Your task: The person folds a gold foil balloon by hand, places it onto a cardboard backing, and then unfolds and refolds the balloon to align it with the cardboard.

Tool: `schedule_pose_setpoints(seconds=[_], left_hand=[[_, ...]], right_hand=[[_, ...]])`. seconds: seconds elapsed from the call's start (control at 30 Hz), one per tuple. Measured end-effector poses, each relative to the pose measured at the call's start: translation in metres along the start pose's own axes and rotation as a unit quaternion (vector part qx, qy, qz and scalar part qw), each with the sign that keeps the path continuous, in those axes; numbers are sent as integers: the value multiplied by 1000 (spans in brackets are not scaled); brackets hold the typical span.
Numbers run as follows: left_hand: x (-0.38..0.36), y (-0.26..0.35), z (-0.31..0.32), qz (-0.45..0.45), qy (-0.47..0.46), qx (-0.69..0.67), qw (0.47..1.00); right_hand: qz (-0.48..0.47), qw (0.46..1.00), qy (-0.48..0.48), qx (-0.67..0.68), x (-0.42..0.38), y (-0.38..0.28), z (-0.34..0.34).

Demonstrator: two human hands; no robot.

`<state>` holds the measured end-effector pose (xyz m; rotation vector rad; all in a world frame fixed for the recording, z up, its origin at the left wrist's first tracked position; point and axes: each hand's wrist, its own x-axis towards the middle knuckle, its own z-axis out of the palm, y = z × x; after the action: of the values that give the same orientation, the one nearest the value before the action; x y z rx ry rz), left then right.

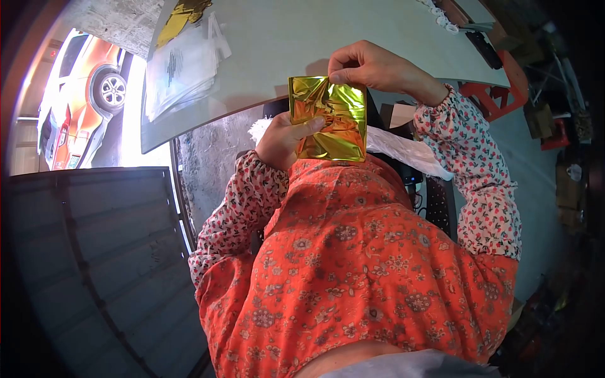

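Orange floral blouse (353,271) nearest. Above it, gold foil packet (329,118), no legible print, pinched at nine o'clock by left hand (283,140), at one o'clock by right hand (368,65). Printed sheets (179,69) at ten o'clock on table (302,38), text unreadable.

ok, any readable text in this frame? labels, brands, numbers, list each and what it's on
None can be read.
Clear packets on the table: dark print on the inserts, too small and blurred to read.
Gold foil sheet, held by the left hand and right hand: no print visible.
Orange car outside: no plate or badge legible.
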<state>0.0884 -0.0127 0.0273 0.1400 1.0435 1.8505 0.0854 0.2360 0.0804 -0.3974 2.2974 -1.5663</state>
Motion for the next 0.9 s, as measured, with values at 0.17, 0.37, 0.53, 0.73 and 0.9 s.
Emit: schedule_pose_setpoints(seconds=[0.17,0.37,0.53,0.73,0.9], left_hand=[[-1,-3,1,11,13,35,999],[-2,-2,-5,10,18,67,998],[-1,-1,-3,10,35,46,998],[-1,3,-1,-3,49,59,997],[0,3,2,3,51,37,998]], right_hand=[[-3,1000,13,-4,1,7,4],[-4,1000,-2,-11,2,7,3],[-35,999,27,-15,0,10,7],[-33,999,34,-4,-1,7,9],[-26,998,53,-7,-4,3,9]])
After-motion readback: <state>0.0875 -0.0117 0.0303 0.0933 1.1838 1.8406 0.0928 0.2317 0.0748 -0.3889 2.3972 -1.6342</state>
